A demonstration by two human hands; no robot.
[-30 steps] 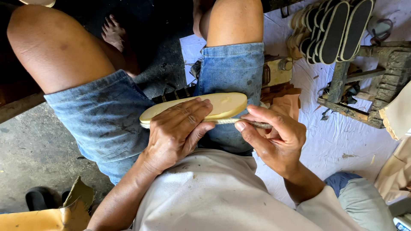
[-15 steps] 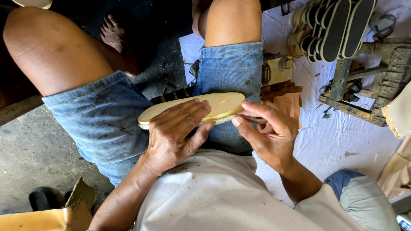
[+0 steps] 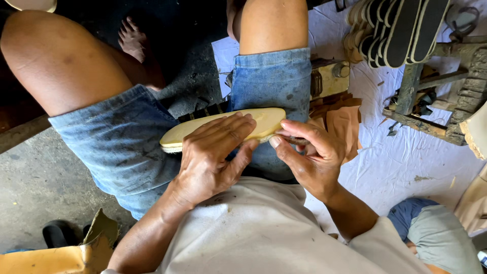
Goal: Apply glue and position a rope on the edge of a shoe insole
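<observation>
Sole: a pale yellow shoe sole (image 3: 264, 121) lies across the lap, long axis running from 8 o'clock to 2 o'clock; its near end juts out past the left hand at 9 o'clock, its far end rests over the right thigh; a frayed pale edge shows at the near tip.

Left hand: the left hand (image 3: 213, 157) lies flat on top of the sole, fingers (image 3: 228, 129) stretched out side by side and pressing down on its middle; the thumb curls under the near edge, so the sole is pinched between thumb and fingers.

Right hand: the right hand (image 3: 312, 155) sits at 3 o'clock of the sole's far end, touching it; thumb and fingers are pinched together on a thin dark tool (image 3: 293, 138) whose shape I cannot tell; the fingertips meet just at the sole's edge.

Legs: denim shorts (image 3: 127, 142) cover both thighs; bare knees point to 12 o'clock; a bare foot (image 3: 133, 40) rests on the dark floor at 11 o'clock.

Surroundings: a stack of dark-bottomed soles (image 3: 401, 28) stands on edge at 1 o'clock; a worn wooden frame (image 3: 431, 86) sits at 2 o'clock on a white sheet (image 3: 385, 162); tan leather pieces (image 3: 342, 122) lie just beyond the right hand; a cardboard box (image 3: 56, 256) sits at 7 o'clock.
</observation>
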